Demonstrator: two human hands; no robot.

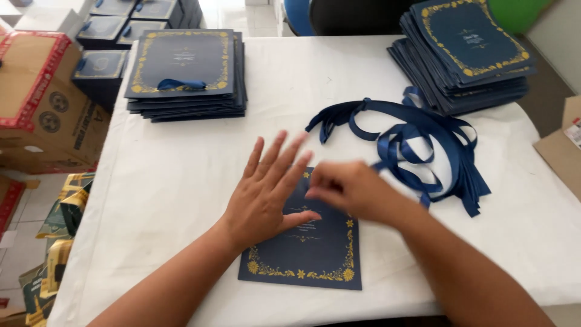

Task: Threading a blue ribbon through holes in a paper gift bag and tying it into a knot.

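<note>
Left hand (264, 195): flat, fingers spread, palm pressing on the navy card (308, 247) with gold floral border.
Right hand (346, 191): blurred, fingers curled at the card's top edge; whether they grip anything cannot be told.
Card: lies on the white table (175, 181), near its front edge.
Ribbons (417, 148): navy, loose, just beside the right hand.

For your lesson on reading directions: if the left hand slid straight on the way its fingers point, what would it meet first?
The left hand points up and right across the table. First in line is probably the ribbon bundle, at its near loop; depth is hard to judge.
</note>
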